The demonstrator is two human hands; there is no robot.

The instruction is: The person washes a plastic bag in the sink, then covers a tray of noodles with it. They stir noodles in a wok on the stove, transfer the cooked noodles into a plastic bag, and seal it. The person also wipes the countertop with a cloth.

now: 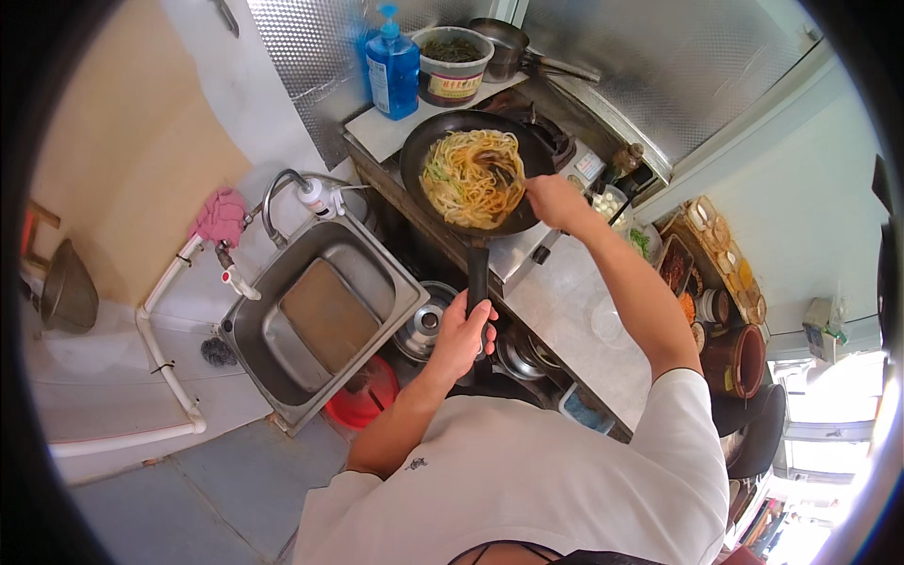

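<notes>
My left hand grips the black handle of a dark frying pan. The pan holds a round heap of noodles with green and pale shreds, browner on the right. My right hand is at the pan's right side, its fingers bent together beside the noodles; whether they hold a utensil is not clear. Part of a gas burner shows behind the pan, which covers the front of the steel stove.
To the left is a steel sink with a faucet. A blue pump bottle, a plastic tub and a saucepan stand behind the pan. Ingredient containers line the right, near a brown pot. A red basin lies below the sink.
</notes>
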